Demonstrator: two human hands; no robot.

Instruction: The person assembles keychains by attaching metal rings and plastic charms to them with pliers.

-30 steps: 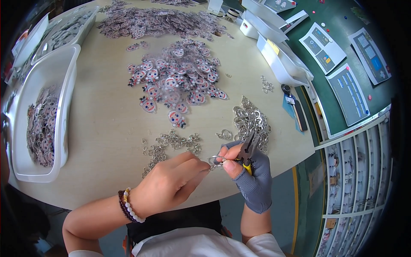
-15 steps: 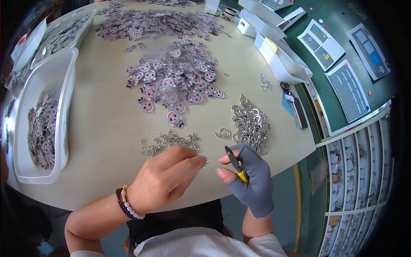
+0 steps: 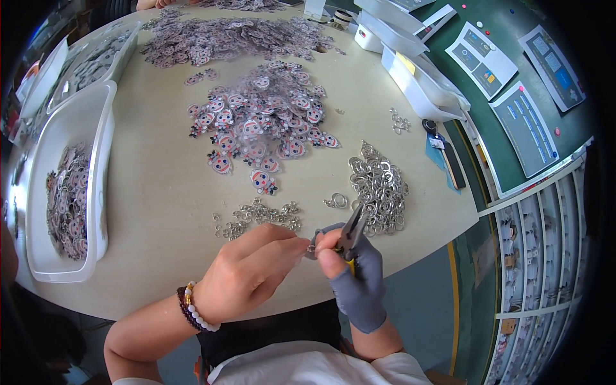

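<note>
Pliers point(image 3: 351, 232) sit in my gloved right hand point(image 3: 359, 282), fingers wrapped shut on the handles. My bare left hand point(image 3: 247, 273) pinches a tiny metal ring point(image 3: 311, 247) just left of the pliers' tip. It looks light, stiff and slippery, so I grip its rim. Near the pliers lies a ring pile point(image 3: 380, 189).

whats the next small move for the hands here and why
Probably close the small ring: the left hand pinches it at the pliers tip in the gloved right hand, so the two already meet over the table.
</note>
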